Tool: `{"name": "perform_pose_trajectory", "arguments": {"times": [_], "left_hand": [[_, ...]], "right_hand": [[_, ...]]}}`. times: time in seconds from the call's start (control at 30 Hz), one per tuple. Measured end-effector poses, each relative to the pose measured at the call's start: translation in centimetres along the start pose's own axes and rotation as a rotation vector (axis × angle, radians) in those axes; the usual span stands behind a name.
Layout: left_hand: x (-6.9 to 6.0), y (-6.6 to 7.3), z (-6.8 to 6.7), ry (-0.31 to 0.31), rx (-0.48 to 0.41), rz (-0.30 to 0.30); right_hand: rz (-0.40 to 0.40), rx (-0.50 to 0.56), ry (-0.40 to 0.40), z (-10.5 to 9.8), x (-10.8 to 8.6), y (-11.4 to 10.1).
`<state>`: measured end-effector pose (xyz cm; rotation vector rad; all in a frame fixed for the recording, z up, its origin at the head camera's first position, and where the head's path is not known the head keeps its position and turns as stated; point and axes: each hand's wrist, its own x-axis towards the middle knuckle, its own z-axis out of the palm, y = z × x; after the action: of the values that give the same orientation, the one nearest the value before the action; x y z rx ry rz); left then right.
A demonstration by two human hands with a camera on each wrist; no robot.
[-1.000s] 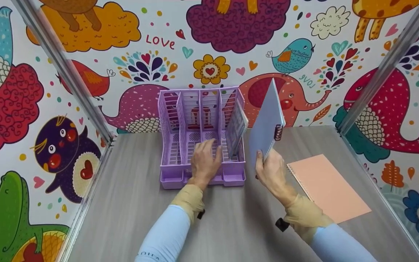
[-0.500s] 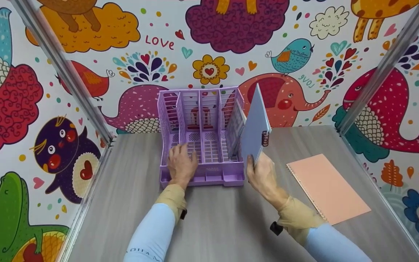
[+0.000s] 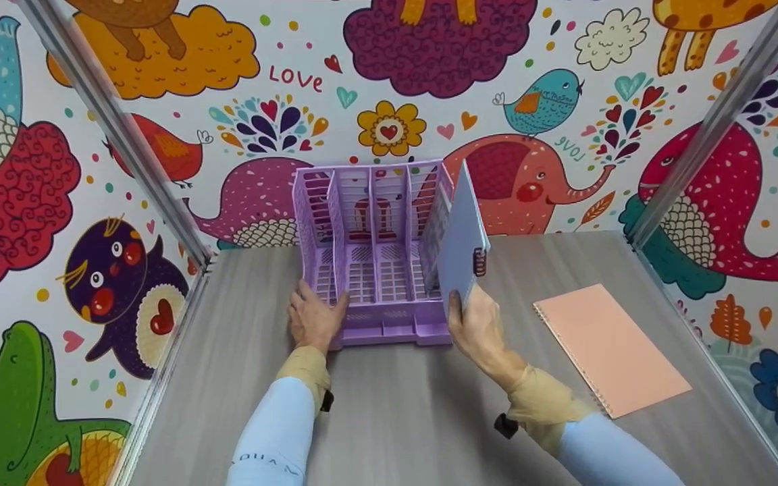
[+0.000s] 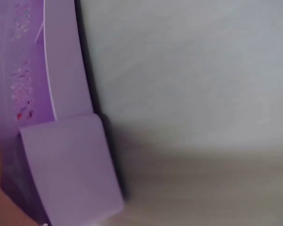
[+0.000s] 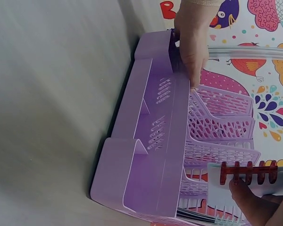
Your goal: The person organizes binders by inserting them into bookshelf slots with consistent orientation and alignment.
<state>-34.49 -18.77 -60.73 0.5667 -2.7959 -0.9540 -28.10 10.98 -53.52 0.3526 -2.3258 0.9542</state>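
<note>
A purple slatted rack (image 3: 399, 312) with upright dividers stands at the back of the table. At its front left corner the left hand (image 3: 315, 318) grips it; in the right wrist view that hand (image 5: 192, 44) has its thumb over the front wall. The right hand (image 3: 483, 329) pinches the lower edge of a light blue notebook (image 3: 462, 236), held upright by the rack's right side. Dark red binding rings (image 5: 248, 173) show on it beside the right hand (image 5: 259, 207). A grey patterned book (image 3: 433, 233) stands in the rightmost compartment, partly hidden by the notebook.
A peach spiral notebook (image 3: 613, 351) lies flat on the grey table (image 3: 389, 412), right of the rack. Walls printed with cartoon animals rise behind and at both sides, with metal posts (image 3: 706, 135) at the corners.
The left hand has moved left and down from above the rack's middle to its front left corner. The right hand has carried the blue notebook left, closer to the rack.
</note>
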Motion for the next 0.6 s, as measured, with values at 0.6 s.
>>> {"name": "perform_pose_trajectory", "arguments": {"times": [0.6], "left_hand": [[-0.2,0.2,-1.0,-0.092,-0.02,-0.072]], "right_hand": [[-0.055,0.037,-0.007,2.3,1.1,-0.8]]}}
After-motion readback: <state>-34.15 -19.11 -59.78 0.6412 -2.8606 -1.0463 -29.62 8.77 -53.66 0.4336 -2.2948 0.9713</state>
